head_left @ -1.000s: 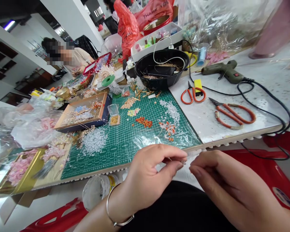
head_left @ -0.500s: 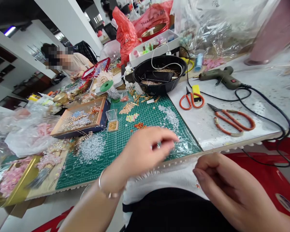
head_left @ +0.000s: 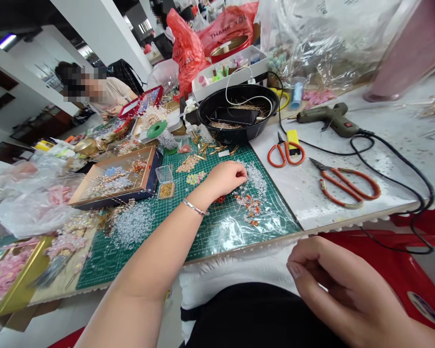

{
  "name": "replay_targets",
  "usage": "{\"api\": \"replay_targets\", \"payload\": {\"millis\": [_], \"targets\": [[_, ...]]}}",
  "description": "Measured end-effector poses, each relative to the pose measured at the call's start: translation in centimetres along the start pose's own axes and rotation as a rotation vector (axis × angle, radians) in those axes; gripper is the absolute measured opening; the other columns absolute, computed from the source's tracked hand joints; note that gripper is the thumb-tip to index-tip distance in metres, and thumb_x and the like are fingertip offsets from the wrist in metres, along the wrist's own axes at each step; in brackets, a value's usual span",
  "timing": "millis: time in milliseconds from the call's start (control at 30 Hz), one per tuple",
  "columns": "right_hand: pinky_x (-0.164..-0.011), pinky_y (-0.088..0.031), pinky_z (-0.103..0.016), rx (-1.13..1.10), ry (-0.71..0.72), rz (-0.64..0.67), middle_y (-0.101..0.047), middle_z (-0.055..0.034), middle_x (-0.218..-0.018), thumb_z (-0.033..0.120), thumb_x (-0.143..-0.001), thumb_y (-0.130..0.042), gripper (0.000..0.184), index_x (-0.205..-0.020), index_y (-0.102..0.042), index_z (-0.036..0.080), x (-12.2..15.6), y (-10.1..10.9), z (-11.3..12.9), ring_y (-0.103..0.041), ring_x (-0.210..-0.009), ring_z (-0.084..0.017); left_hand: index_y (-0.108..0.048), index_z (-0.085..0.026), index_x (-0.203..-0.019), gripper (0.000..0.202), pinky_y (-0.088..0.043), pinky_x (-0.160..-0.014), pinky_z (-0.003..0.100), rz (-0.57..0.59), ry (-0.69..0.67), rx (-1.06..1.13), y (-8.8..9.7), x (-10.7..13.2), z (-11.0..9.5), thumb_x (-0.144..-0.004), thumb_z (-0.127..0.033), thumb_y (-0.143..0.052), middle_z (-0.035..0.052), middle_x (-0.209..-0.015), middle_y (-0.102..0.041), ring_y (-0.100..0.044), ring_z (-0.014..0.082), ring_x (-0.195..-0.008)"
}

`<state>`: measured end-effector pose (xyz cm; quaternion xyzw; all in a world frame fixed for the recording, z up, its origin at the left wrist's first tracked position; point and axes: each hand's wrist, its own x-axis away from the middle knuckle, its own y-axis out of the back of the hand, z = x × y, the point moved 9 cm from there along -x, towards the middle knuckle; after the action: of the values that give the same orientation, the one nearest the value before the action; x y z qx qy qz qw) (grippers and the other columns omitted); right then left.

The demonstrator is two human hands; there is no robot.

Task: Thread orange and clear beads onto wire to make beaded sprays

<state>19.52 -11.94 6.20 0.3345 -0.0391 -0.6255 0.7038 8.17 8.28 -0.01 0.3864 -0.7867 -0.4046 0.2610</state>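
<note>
**Head view: left hand (head_left: 225, 177) among the beads**

We see its fingers bent down onto the green cutting mat (head_left: 188, 217), just beside the clear beads (head_left: 256, 173). The fingertips are hidden, so we cannot tell whether they pinch anything. Orange beads (head_left: 252, 205) lie near, and a few more peep from under the heel of the hand. Our right hand (head_left: 333, 285) lies curled shut on the near side of the worktop (head_left: 311, 188) edge, its palm unseen and its wrist cut off.

Green, white-gridded cutting mat (head_left: 188, 217) under the left hand (head_left: 224, 178) — orange-red beads (head_left: 249, 205) at its fingertips, clear beads (head_left: 257, 175) beyond, silver bangle (head_left: 195, 208) on the wrist, orange-handled scissors (head_left: 285, 151) to its right.
</note>
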Motion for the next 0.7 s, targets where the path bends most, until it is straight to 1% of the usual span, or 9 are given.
{"api": "replay_targets", "payload": {"millis": [67, 133, 200, 267, 300, 367, 433, 533, 700], "targets": [[-0.042, -0.044, -0.020, 0.000, -0.002, -0.005, -0.054, 0.0061, -0.055, 0.015, -0.091, -0.052, 0.017, -0.077, -0.052, 0.024, 0.0, 0.1, 0.0, -0.051, -0.043, -0.009, -0.070, -0.018, -0.071, 0.012, -0.052, -0.077, 0.034, -0.043, 0.013, 0.040, 1.2, 0.4, 0.3, -0.081, -0.017, -0.065, 0.0046, -0.085, -0.071, -0.064, 0.0191, -0.078], [-0.042, -0.045, -0.020, 0.007, -0.013, -0.014, -0.055, 0.0056, -0.056, 0.017, -0.093, -0.053, 0.017, -0.077, -0.053, 0.024, 0.0, 0.3, 0.0, -0.052, -0.044, -0.010, -0.069, -0.018, -0.076, 0.012, -0.053, -0.075, 0.033, -0.124, 0.037, 0.098, 3.0, 1.6, 0.4, -0.085, -0.020, -0.062, 0.0061, -0.088, -0.071, -0.064, 0.0184, -0.080], [-0.042, -0.044, -0.021, 0.027, -0.024, -0.024, -0.056, 0.0052, -0.058, 0.018, -0.094, -0.055, 0.016, -0.079, -0.054, 0.024, 0.2, 0.6, -0.1, -0.053, -0.045, -0.011, -0.068, -0.018, -0.092, 0.015, -0.054, -0.069, 0.029, -0.220, 0.058, 0.182, 4.9, 4.0, -0.2, -0.093, -0.025, -0.056, 0.0080, -0.096, -0.071, -0.066, 0.0174, -0.084], [-0.041, -0.043, -0.021, 0.047, -0.028, -0.039, -0.056, 0.0054, -0.059, 0.017, -0.094, -0.055, 0.014, -0.082, -0.054, 0.025, 0.4, 0.8, 0.0, -0.053, -0.045, -0.011, -0.065, -0.019, -0.101, 0.018, -0.053, -0.060, 0.023, -0.269, 0.066, 0.332, 5.4, 7.2, -1.8, -0.097, -0.031, -0.053, 0.0072, -0.098, -0.071, -0.068, 0.0152, -0.084], [-0.041, -0.044, -0.021, 0.050, -0.022, -0.052, -0.056, 0.0055, -0.059, 0.016, -0.093, -0.055, 0.014, -0.082, -0.054, 0.025, 0.4, 1.0, 0.2, -0.053, -0.045, -0.011, -0.066, -0.019, -0.098, 0.013, -0.054, -0.058, 0.022, -0.248, 0.084, 0.582, 4.7, 8.9, -2.6, -0.093, -0.031, -0.062, 0.0059, -0.093, -0.072, -0.069, 0.0149, -0.081], [-0.042, -0.044, -0.020, 0.045, 0.021, -0.087, -0.057, 0.0056, -0.058, 0.016, -0.092, -0.056, 0.013, -0.083, -0.054, 0.025, 0.2, 1.2, 0.9, -0.054, -0.045, -0.010, -0.068, -0.017, -0.084, 0.012, -0.054, -0.055, 0.021, -0.110, 0.163, 0.990, 1.7, 12.0, -4.6, -0.084, -0.027, -0.075, 0.0034, -0.079, -0.072, -0.069, 0.0131, -0.070], [-0.042, -0.045, -0.020, 0.042, 0.079, -0.101, -0.058, 0.0058, -0.057, 0.015, -0.091, -0.055, 0.011, -0.085, -0.055, 0.025, -0.1, 1.2, 1.9, -0.053, -0.043, -0.010, -0.070, -0.015, -0.080, 0.015, -0.055, -0.055, 0.020, -0.050, 0.257, 1.268, -1.1, 14.5, -6.3, -0.078, -0.023, -0.082, 0.0032, -0.077, -0.073, -0.069, 0.0123, -0.065], [-0.041, -0.042, -0.020, 0.036, 0.125, -0.100, -0.057, 0.0067, -0.054, 0.012, -0.090, -0.055, 0.013, -0.086, -0.056, 0.025, -0.4, 1.0, 3.0, -0.050, -0.040, -0.009, -0.070, -0.013, -0.079, 0.017, -0.056, -0.056, 0.018, -0.067, 0.296, 1.457, -3.1, 16.3, -7.4, -0.074, -0.019, -0.086, 0.0030, -0.076, -0.073, -0.070, 0.0112, -0.064], [-0.040, -0.043, -0.021, 0.030, 0.107, -0.084, -0.058, 0.0055, -0.052, 0.013, -0.088, -0.056, 0.014, -0.081, -0.056, 0.024, -0.1, 0.7, 3.6, -0.050, -0.038, -0.010, -0.070, -0.013, -0.078, 0.021, -0.056, -0.056, 0.018, -0.085, 0.313, 1.492, -3.1, 17.0, -7.3, -0.071, -0.018, -0.089, 0.0026, -0.076, -0.072, -0.071, 0.0112, -0.064]]}}
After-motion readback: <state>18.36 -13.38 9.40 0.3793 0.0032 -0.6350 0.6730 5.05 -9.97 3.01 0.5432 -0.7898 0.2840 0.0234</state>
